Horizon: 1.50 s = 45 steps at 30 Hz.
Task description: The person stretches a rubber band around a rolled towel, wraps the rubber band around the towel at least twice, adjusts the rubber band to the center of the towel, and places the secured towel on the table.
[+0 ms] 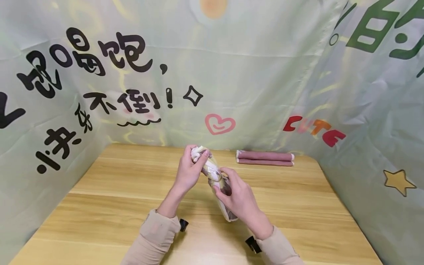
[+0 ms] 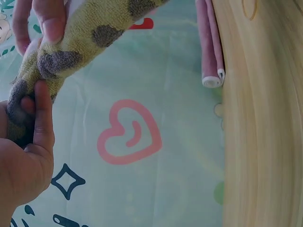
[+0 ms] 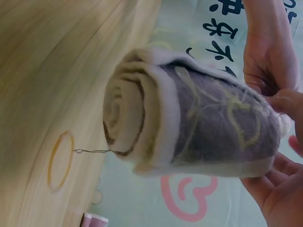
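Both hands hold a rolled towel [image 1: 226,212] in front of me, slanted over the table. It is patterned in grey, yellow and white, and the right wrist view shows its spiral end [image 3: 120,111] with a loose thread. My left hand [image 1: 189,172] grips the far, narrower end, thumb on top; in the left wrist view its fingers [image 2: 44,116] curl round the cloth. My right hand [image 1: 240,195] holds the roll near its middle, thumb and fingers on either side. A small white label [image 1: 212,170] shows between the hands.
Two mauve rolls with white ends [image 1: 265,158] lie side by side at the back right of the wooden table [image 1: 132,206]. Printed cloth walls [image 1: 265,84] stand along the back and sides. A thin orange ring [image 3: 60,161] shows against the wood in the right wrist view.
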Each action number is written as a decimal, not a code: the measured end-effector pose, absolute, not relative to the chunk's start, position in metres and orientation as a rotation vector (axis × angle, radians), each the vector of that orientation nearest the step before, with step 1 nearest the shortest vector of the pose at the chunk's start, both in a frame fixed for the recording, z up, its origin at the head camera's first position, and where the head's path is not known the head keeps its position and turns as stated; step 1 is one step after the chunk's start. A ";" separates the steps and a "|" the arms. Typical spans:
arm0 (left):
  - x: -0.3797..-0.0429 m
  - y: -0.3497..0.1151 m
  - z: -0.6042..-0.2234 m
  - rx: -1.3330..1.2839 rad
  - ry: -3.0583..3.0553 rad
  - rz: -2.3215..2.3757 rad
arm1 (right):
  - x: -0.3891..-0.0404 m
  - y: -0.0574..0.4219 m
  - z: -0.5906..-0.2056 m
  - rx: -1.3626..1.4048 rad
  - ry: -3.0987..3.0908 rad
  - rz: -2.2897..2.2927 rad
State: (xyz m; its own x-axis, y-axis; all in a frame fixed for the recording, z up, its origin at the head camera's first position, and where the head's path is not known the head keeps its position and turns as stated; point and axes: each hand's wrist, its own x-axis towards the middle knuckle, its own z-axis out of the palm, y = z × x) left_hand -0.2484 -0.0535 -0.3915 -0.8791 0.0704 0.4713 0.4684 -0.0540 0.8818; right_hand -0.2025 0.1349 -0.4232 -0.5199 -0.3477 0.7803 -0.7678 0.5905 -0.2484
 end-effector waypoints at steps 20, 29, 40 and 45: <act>-0.249 -0.063 -0.393 -0.805 -2.141 -1.885 | -0.196 0.141 -0.417 0.766 -2.365 1.077; -0.251 -0.074 -0.391 -0.969 -2.193 -1.936 | -0.190 0.143 -0.411 0.856 -2.501 1.382; -0.251 -0.070 -0.390 -0.880 -2.130 -1.966 | -0.193 0.139 -0.411 0.803 -2.474 1.291; -0.251 -0.069 -0.390 -0.839 -2.108 -2.000 | -0.201 0.140 -0.415 0.832 -2.191 1.018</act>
